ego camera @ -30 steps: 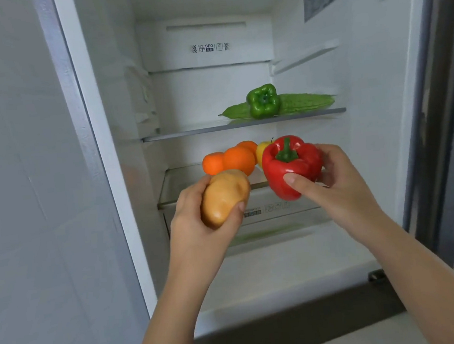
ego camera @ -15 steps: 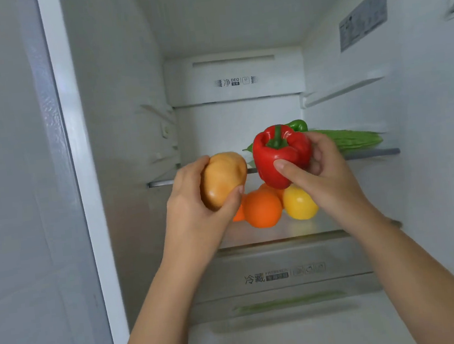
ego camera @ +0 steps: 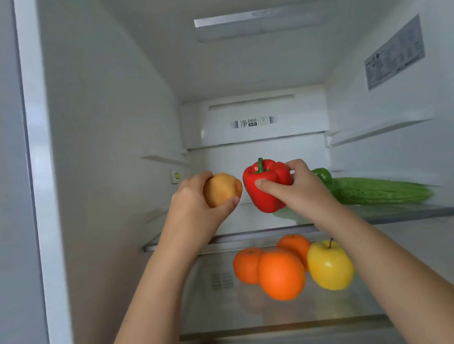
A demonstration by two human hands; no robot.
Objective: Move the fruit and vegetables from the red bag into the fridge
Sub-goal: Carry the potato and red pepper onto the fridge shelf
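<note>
home kitchen: open fridge (ego camera: 254,118) (glass shelves (ego camera: 421,214), produce).

Over the upper glass shelf (ego camera: 263,234), the left half and middle are open, so I can reach in there. On its right side a green pepper (ego camera: 322,174) and a long bumpy gourd (ego camera: 382,190) block the way. Under the shelf, three oranges (ego camera: 281,274) and a yellow apple (ego camera: 329,266) fill the middle; the left is free

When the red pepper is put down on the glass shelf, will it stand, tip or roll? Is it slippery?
It will probably tip: the pepper narrows to a lumpy bottom, so it may settle on its side on the shelf. Its skin is glossy, so likely slippery. It shows no dent where the right hand grips it, so it seems stiff.
</note>
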